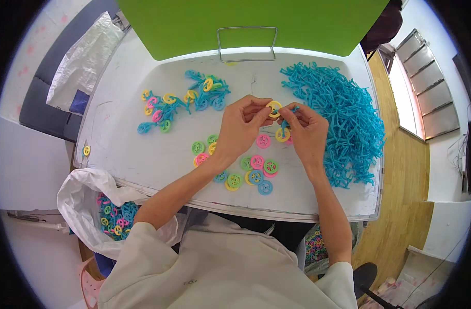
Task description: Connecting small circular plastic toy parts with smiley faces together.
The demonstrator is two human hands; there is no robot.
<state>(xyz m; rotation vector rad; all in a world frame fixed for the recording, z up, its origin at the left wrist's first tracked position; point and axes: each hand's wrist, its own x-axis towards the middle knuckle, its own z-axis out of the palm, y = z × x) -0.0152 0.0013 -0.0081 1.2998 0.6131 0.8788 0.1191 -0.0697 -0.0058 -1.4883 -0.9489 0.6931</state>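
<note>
Above the white tabletop (127,116), as the head view shows, both hands meet near the middle with their fingers drawn together. The left hand (240,126) pinches a yellow wheel (273,108) by its rim between thumb and forefinger, its other fingers curled in behind. The right hand (309,131) is likewise closed to a pinch, thumb and fingertips on a blue branched piece (284,124) right against that wheel; whether its fingertips also touch the wheel cannot be told. Just below the pinch hangs a second yellow wheel (282,135), at the lower end of the blue piece. Beneath and between the forearms lie loose wheels (265,187) in pink, green, yellow and blue, some overlapping, a few partly hidden by the left forearm. Beyond the left hand, toward the far left, blue pieces joined with coloured wheels (166,109) lie in two loose clusters. Beside the right hand, a large heap of blue branched pieces (349,121) spreads along the right side of the tabletop.
</note>
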